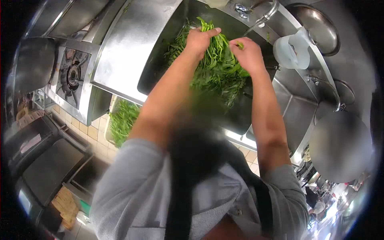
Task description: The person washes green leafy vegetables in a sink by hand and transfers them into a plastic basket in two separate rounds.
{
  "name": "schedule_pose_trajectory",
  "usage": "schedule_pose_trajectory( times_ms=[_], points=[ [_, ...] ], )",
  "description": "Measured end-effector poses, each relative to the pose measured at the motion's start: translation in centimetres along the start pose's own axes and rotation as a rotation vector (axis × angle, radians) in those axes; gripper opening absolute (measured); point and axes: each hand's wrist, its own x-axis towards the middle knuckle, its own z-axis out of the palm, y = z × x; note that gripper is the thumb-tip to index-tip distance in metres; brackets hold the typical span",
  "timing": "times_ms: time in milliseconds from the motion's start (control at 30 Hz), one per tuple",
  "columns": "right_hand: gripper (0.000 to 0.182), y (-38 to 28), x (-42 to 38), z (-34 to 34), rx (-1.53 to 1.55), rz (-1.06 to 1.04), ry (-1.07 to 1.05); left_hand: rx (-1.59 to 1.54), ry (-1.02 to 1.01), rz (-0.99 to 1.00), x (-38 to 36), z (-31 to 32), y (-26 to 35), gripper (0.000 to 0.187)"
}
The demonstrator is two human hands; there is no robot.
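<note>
Long green leafy vegetables fill much of the dark sink basin. My left hand is closed around a bunch of their stems, with the thumb pointing right and stem tops showing above it. Just to the right, my right hand pinches a short piece of green stem between thumb and fingers. Leaves hang below both hands into the basin. The lower part of the pile is blurred.
A faucet reaches over the sink's back edge. On the right are a translucent plastic pitcher and a second basin. A basket of greens sits low at left, near a gas burner.
</note>
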Motion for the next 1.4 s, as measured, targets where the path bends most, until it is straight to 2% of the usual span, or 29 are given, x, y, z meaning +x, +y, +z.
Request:
schedule_pose_trajectory(
  times_ms=[167, 267, 333, 367, 400, 500, 533, 667, 733, 767, 800, 867, 900, 933, 1000, 1033, 1067, 1133, 1200, 1267, 1300, 1367, 1400],
  points=[
    [0.028, 0.2, 0.4, 1.7, -0.068, -0.014, 0.048, -0.017, 0.031, -0.009, -0.1, 0.8, -0.2, 0.052],
    [0.029, 0.3, 0.7, 1.8, 0.016, 0.072, 0.09, -0.043, -0.031, -0.004, -0.6, 0.8, 0.2, 0.051],
    [0.03, 0.7, 1.4, 1.6, 0.178, 0.247, 0.096, -0.01, -0.012, -0.009, -1.9, 1.0, 0.9, 0.052],
    [0.03, 1.1, 1.7, 2.3, 0.219, 0.198, 0.216, 0.021, 0.006, -0.012, -2.5, 1.1, 1.2, 0.052],
    [0.03, 1.9, 2.0, 2.2, 0.218, 0.2, 0.214, 0.022, 0.006, -0.015, -2.5, 0.8, 1.2, 0.052],
    [0.025, 2.9, 2.7, 0.0, 0.737, 0.459, 0.135, 0.008, 0.191, -0.046, -2.1, -2.1, 1.4, 0.053],
    [0.025, 2.8, 2.9, -0.7, 0.738, 0.462, 0.136, 0.012, 0.275, -0.04, -1.8, -3.3, 1.2, 0.053],
    [0.02, 4.0, 4.6, -1.0, 0.985, 0.337, 0.143, -0.137, 0.306, 0.024, 0.3, -10.6, 0.5, 0.054],
    [0.017, 2.5, 5.5, -1.2, 1.127, 0.231, 0.167, -0.123, 0.375, 0.12, 2.4, -15.1, -1.1, 0.052],
    [0.022, 3.5, 6.6, -0.6, 1.259, 0.146, 0.133, -0.111, 0.414, 0.13, 0.9, -15.3, 0.2, 0.049],
    [0.022, 1.3, 6.2, -1.4, 1.261, 0.147, 0.128, -0.007, 0.51, 0.104, 0.0, -15.7, 1.1, 0.046],
    [0.029, -2.4, 5.7, -3.2, 1.081, 0.375, 0.156, -0.058, 0.474, 0.137, 0.3, -17.5, 0.5, 0.039],
    [0.033, -1.1, 6.4, -3.6, 1.038, 0.411, 0.035, -0.059, 0.481, 0.135, 0.4, -17.8, 0.0, 0.039],
    [0.033, -1.0, 6.9, -3.0, 1.038, 0.411, 0.026, -0.011, 0.462, 0.166, 0.5, -18.2, -0.6, 0.036],
    [0.044, -0.3, 7.6, -0.7, 0.767, 0.347, 0.058, 0.039, 0.452, 0.191, 0.3, -18.2, -0.9, 0.034],
    [0.062, 1.9, 8.3, 1.5, 0.721, 0.406, 0.082, 0.131, 0.479, 0.2, 0.3, -18.0, -1.1, 0.032],
    [0.062, 3.9, 8.5, 3.6, 0.723, 0.407, 0.069, 0.224, 0.506, 0.21, 0.1, -17.6, -0.9, 0.031],
    [0.06, 8.6, 8.6, 8.3, 0.453, 0.644, -0.052, 0.325, 0.58, 0.144, -0.5, -16.9, -0.4, 0.03],
    [0.047, 23.0, 8.7, 20.0, 0.205, 0.287, 0.079, 0.219, 0.524, 0.227, 0.1, -17.6, -1.5, 0.03],
    [0.037, 20.6, 7.1, 19.7, -0.174, 0.388, -0.429, 0.208, 0.515, 0.24, 0.2, -17.9, -1.9, 0.03],
    [0.037, 20.4, 6.4, 21.1, -0.165, 0.384, -0.438, 0.208, 0.511, 0.257, 0.0, -17.8, -1.8, 0.029],
    [0.039, 19.9, 4.4, 23.8, -0.35, 0.595, -0.425, 0.141, 0.478, 0.284, -0.1, -18.0, -2.1, 0.027],
    [0.039, 18.8, 3.5, 24.2, -0.344, 0.595, -0.432, 0.149, 0.482, 0.28, -0.1, -17.8, -2.1, 0.027]
  ],
)
